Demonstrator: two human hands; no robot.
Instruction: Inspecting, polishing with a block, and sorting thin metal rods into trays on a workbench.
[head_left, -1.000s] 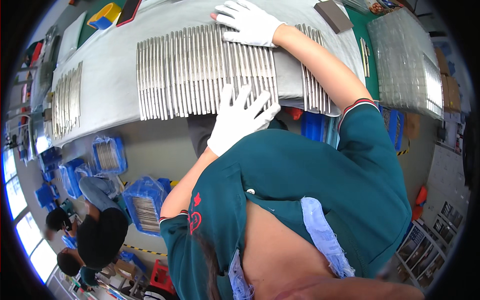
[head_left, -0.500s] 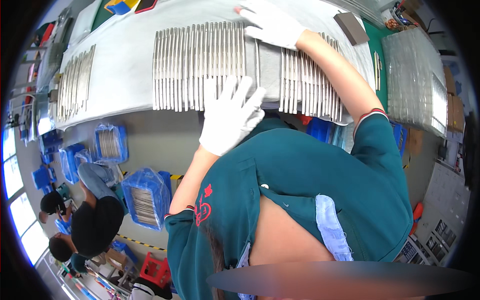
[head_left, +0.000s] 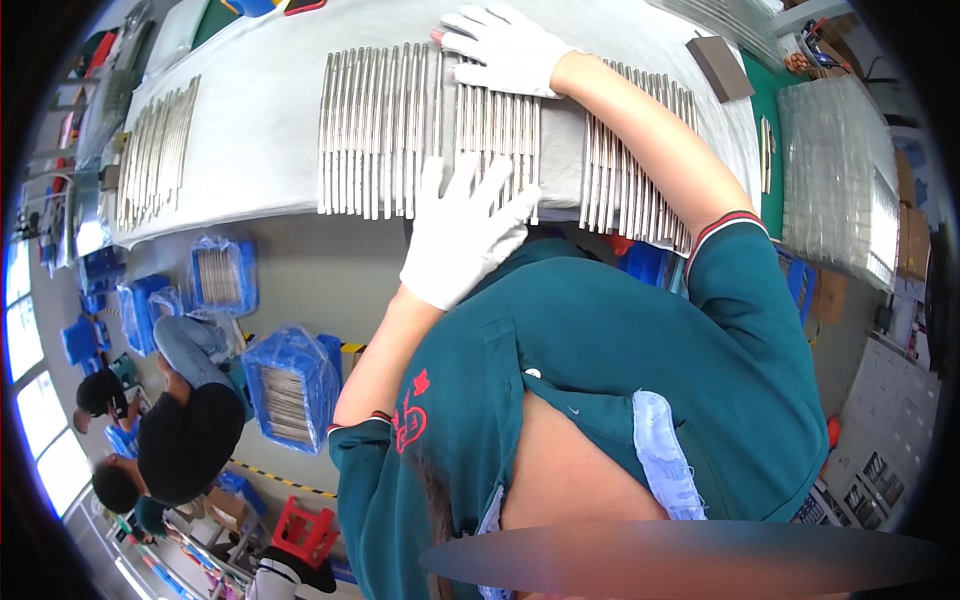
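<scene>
A long row of thin silvery metal rods lies side by side on a grey-covered table. My left hand, in a white glove, rests flat with its fingers spread over the near ends of the rods at the table's edge. My right hand, also in a white glove, lies flat on the far ends of the same rods. Neither hand grips anything. More rods continue to the right, partly hidden under my right forearm. My green shirt fills the lower middle.
A second batch of rods lies at the table's left. A brown block and stacked clear trays are at the right. Blue bins of rods sit on the floor, where other people crouch near a red crate.
The view has shifted, so the row of rods sits more to the right. Both gloved hands stay pressed on the rods, the left one's fingers reaching slightly farther over the near ends.
</scene>
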